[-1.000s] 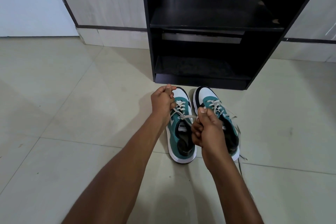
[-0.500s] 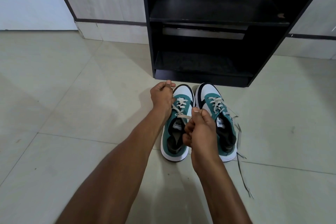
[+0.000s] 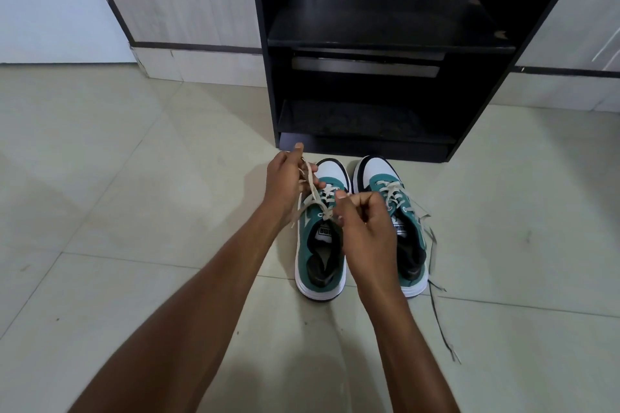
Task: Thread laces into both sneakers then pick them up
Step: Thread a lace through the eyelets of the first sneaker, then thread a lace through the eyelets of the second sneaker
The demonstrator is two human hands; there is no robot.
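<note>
Two teal, white and black sneakers stand side by side on the pale tiled floor (image 3: 134,245), toes toward a black shelf unit (image 3: 385,77); left sneaker (image 3: 318,255) and right sneaker (image 3: 407,245) are just beside each other, heels toward the camera.

Left hand (image 3: 287,184) is raised above the left side of the left sneaker, fingers closed on one end of the cream lace (image 3: 310,183); lace runs from the fist down to the upper eyelets, loose tail hanging by the shoe's outer side.

Right hand (image 3: 364,225) sits over the gap between the shoes and covers part of the left sneaker's collar; fingers curled, thumb and forefinger pinching at the lace near the upper eyelets; exact piece gripped is partly hidden by the hand.

Left sneaker lace crosses through the eyelets visible above the tongue; tongue label readable as a white patch.

Right sneaker's lace (image 3: 392,193) is threaded through its eyelets; ends untied, trailing off the right side onto the floor; a thin dark strand (image 3: 439,322) lies on the tile right of the heel.
</note>
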